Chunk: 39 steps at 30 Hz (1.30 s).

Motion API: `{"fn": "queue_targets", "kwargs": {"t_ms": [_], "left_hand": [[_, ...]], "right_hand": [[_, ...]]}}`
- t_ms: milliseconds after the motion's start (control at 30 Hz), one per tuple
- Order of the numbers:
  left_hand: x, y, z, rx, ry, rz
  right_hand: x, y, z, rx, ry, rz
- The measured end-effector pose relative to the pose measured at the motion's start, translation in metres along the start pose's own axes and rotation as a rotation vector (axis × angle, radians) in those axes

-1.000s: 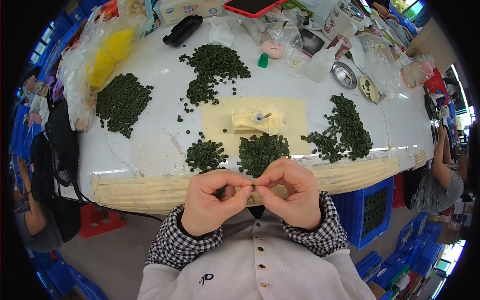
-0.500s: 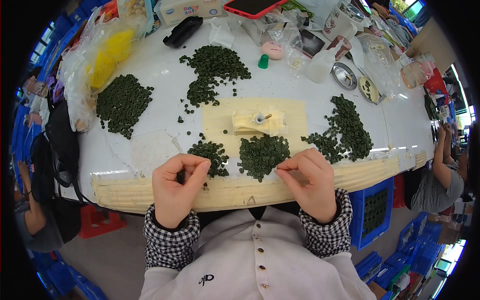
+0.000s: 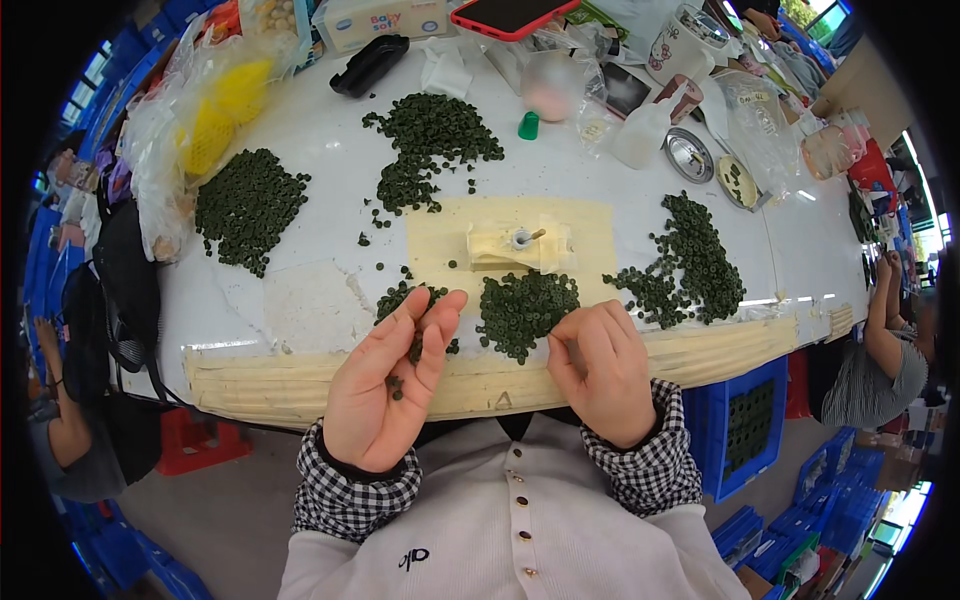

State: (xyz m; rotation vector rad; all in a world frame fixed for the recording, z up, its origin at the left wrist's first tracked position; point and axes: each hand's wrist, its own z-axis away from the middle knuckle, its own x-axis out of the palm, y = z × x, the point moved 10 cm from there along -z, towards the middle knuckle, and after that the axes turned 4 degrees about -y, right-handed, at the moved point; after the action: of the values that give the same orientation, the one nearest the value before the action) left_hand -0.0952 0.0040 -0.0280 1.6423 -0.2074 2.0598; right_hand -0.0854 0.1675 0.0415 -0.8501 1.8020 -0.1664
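My left hand (image 3: 385,385) is turned partly palm up over the table's front edge, its fingers curled. A few small dark green round pieces (image 3: 396,387) lie in it. Beyond it, partly hidden by the fingers, is a small pile of such pieces (image 3: 390,303). My right hand (image 3: 605,370) is pinched, thumb against forefinger, at the near right of a middle pile of green ring-like pieces (image 3: 527,312); what the pinch holds is hidden. Behind that pile a taped block (image 3: 490,246) carries a metal tube with a thin brown stick (image 3: 538,234).
More dark green piles lie at the far left (image 3: 250,210), back middle (image 3: 435,130) and right (image 3: 700,260). Plastic bags (image 3: 215,110), a red-cased phone (image 3: 510,14), an open tin (image 3: 738,180) and a white bottle (image 3: 640,135) line the back. A blue crate (image 3: 745,430) stands below right.
My left hand has moved right and turned its palm up, bringing the pieces in it into view. My right hand has shifted slightly left and turned, still pinched.
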Motion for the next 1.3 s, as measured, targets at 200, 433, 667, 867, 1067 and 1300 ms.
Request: {"fn": "queue_targets", "kwargs": {"t_ms": [200,433,667,867,1067,1300], "left_hand": [[0.007,-0.017,-0.002,-0.096,-0.092,0.064],[0.016,-0.027,-0.004,-0.084,0.045,-0.221],[0.012,-0.044,-0.001,-0.194,-0.351,-0.095],[0.014,-0.048,-0.005,-0.227,0.103,-0.383],[0.016,-0.043,-0.002,-0.186,-0.016,-0.488],[0.013,-0.045,-0.003,-0.177,-0.180,-0.334]], "right_hand": [[-0.009,-0.002,0.002,0.006,0.060,-0.007],[-0.011,0.000,0.001,0.024,0.046,-0.042],[-0.010,0.022,0.007,0.238,0.093,-0.348],[0.008,0.046,0.023,0.486,0.054,-0.819],[0.021,0.044,0.026,0.561,-0.053,-1.216],[0.032,0.039,0.027,0.584,-0.136,-1.341]]}}
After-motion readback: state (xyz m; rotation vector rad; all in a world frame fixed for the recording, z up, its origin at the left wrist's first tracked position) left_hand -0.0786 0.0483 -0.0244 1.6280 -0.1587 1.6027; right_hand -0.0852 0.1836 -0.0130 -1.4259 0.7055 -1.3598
